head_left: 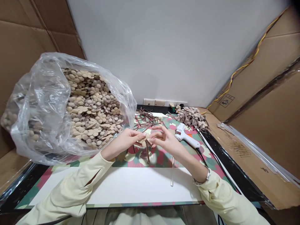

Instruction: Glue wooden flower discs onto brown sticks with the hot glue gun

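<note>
In the middle of the head view, my left hand [125, 141] pinches a small beige flower-shaped piece [144, 141] between thumb and fingers. Meeting it from the other side, my right hand [167, 143] has its fingertips closed at a thin brown strip [147, 153], which hangs down from the flower; the fingers partly hide where the two meet. A white glue gun [190, 139] lies just right of my right hand. Loose brown strips [147, 118] are heaped behind my hands. A clear glue stick [172, 175] lies below my right wrist.
On the left, a large clear plastic bag [50, 103] holds many beige flower pieces [93, 109]. Flowers with brown stems [192, 117] are piled at the back right. A white sheet [140, 187] covers the table's front. Cardboard [264, 103] and a black cord [201, 156] are to the right.
</note>
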### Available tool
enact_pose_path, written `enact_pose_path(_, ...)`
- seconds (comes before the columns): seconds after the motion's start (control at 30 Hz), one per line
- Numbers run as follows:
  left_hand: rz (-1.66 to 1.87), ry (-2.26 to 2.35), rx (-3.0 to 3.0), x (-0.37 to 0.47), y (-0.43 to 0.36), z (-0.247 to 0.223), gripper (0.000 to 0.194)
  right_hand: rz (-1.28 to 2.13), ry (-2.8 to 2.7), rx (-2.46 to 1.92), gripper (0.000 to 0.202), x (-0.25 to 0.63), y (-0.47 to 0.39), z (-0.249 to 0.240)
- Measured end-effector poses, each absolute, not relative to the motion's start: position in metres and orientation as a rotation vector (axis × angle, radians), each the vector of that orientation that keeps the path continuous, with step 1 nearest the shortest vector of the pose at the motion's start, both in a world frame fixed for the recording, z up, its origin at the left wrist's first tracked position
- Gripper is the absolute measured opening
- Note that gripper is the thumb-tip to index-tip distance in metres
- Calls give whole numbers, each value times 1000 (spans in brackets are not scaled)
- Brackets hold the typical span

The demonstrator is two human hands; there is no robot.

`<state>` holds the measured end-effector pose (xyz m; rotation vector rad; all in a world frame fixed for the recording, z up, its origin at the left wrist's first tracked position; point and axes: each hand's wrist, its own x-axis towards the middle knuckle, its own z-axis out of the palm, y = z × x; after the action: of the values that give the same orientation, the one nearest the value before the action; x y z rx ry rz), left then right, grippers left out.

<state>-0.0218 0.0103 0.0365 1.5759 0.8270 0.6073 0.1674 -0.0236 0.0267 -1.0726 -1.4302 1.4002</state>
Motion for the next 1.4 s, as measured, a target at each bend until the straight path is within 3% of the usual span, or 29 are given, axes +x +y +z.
enact_pose_path(0.53, 643, 901, 1674, -18, 6, 35, 42, 1433, -1331, -1024, 45, 166, -24, 27)
enact_pose_path(1.4, 817, 947, 1894, -28, 14, 44, 32, 1405, -1537, -1070, 48, 170, -26, 28)
